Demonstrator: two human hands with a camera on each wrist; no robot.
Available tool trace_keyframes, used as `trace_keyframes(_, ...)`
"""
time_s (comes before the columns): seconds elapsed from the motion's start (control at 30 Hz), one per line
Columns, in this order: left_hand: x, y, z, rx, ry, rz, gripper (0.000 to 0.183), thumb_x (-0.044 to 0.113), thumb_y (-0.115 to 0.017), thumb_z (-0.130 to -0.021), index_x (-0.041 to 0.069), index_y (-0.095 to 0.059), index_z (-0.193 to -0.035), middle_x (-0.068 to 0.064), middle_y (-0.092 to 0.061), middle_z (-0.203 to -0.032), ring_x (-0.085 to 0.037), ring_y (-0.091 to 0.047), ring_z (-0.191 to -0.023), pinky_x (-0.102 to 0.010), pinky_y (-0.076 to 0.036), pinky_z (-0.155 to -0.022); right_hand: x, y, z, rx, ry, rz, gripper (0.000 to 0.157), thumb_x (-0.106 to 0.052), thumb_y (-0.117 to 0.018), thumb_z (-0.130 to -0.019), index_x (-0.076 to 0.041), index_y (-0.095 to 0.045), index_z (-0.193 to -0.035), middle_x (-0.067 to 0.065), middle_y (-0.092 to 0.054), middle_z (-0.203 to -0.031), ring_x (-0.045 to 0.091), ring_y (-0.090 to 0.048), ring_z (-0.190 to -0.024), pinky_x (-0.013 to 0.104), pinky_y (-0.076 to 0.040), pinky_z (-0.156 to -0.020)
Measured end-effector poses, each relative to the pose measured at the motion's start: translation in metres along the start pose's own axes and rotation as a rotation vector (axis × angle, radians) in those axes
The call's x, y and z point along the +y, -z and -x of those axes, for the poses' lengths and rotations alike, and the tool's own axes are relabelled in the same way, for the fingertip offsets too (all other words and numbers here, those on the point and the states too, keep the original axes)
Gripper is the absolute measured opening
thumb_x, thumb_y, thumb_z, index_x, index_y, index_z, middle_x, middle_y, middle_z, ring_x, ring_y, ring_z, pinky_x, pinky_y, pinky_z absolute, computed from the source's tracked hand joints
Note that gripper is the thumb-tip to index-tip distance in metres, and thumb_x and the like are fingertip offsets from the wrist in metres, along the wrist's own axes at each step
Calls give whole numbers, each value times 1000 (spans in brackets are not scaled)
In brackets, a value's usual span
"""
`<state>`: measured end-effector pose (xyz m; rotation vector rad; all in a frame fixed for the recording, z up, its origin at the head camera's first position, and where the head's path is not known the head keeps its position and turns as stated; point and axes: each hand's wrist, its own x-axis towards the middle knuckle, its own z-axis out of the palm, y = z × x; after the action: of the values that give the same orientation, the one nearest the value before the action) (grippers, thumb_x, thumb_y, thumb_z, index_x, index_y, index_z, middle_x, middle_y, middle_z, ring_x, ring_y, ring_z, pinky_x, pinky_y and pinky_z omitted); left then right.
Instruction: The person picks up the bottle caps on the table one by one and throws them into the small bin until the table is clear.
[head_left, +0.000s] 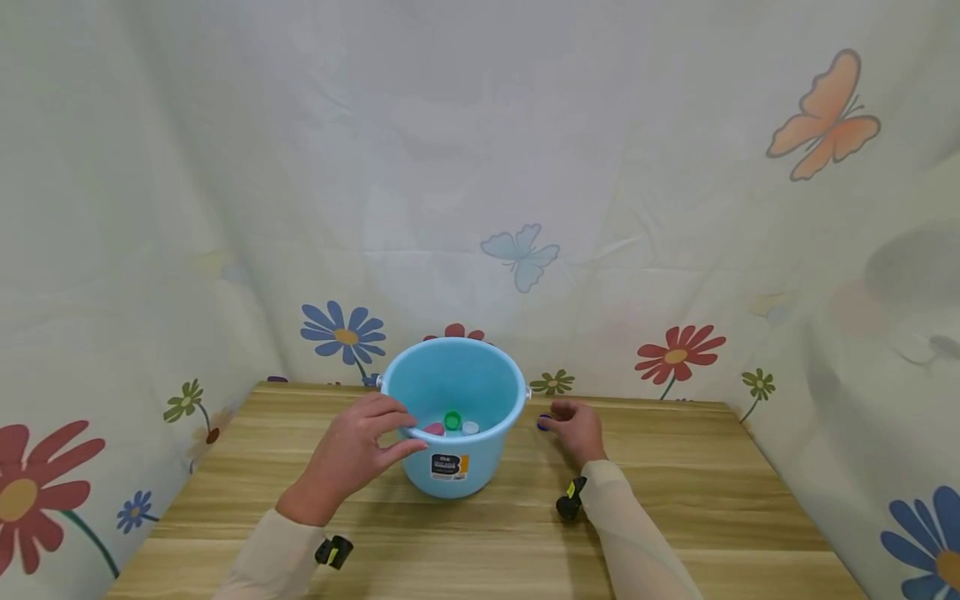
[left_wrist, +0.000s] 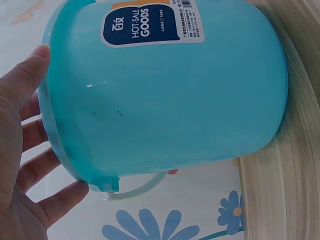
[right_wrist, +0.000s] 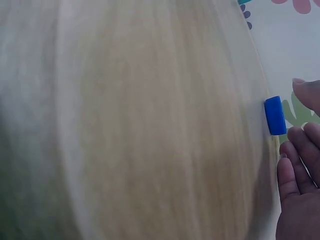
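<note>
Where the flowered cloth point(head_left: 480, 167) hangs behind and to both sides, the wooden tabletop point(head_left: 712, 500) carries a pale blue bucket point(head_left: 456, 392) near the middle of its far edge. The bucket stands upright, its label point(head_left: 449, 466) facing the person, its thin handle point(left_wrist: 142, 185) hanging down the outside in the left wrist view. Inside it, on the bottom, lie a pink cap point(head_left: 434, 428), a green cap point(head_left: 452, 420) and a white cap point(head_left: 470, 427), close together.

The left hand point(head_left: 356, 450) is at the bucket's near-left rim. Its grip is wide, the fingers spread and nearly straight; the thumb lies along the wall below the rim, while whether the fingertips touch the rim cannot be told.

The right hand point(head_left: 576, 427) rests on the tabletop just right of the bucket, by the far edge. Its grip is narrow but holds nothing: the fingers are loosely curled toward a small blue cap point(right_wrist: 274, 115), which lies on the tabletop just beside the fingertips point(right_wrist: 302, 89), between hand and bucket. From the right wrist view the cap and fingers appear apart.
</note>
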<state>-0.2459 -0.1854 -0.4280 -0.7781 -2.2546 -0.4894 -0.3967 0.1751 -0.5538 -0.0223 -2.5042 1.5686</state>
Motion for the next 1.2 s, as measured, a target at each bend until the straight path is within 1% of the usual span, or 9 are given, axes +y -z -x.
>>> trace_keyframes(0.27,1,0,-1,0,1,0,33,39,-92,-72,17,-81,-94,5,-74,-95,-15,-68,-95,-37,-65,-82,-3,0,2,-4,6,39,44,-15,-88,-81,0,-71,-119,18,-73,-118,33,-69,-111,50,-56,-101)
trace_keyframes(0.47,1,-1,0,1,7,-2,33,39,-92,-72,16,-81,-94,4,-74,-95,-16,-68,-95,-38,-65,-82,-3,-2,0,-13,-11,103,42,-14,-88,-81,-1,-71,-117,17,-73,-116,31,-68,-109,48,-56,-99)
trace_keyframes(0.7,1,-2,0,8,5,-4,34,38,-93,-71,16,-81,-94,4,-74,-95,-16,-68,-95,-38,-65,-82,2,-6,-3,-11,5,148,38,-11,-88,-80,-2,-73,-114,16,-73,-113,32,-68,-108,50,-56,-98)
trace_keyframes(0.93,2,-3,0,14,5,7,34,38,-93,-71,16,-81,-94,4,-75,-95,-16,-68,-95,-38,-65,-82,8,-8,-5,7,36,142,35,-9,-88,-78,-3,-74,-110,16,-74,-111,34,-68,-107,51,-57,-97)
trace_keyframes(1.2,1,-3,1,25,-2,6,34,38,-93,-71,16,-81,-93,3,-74,-95,-16,-68,-95,-37,-65,-80,7,-6,-3,-24,32,146,35,-9,-87,-79,-5,-75,-111,15,-74,-114,34,-68,-111,52,-56,-99)
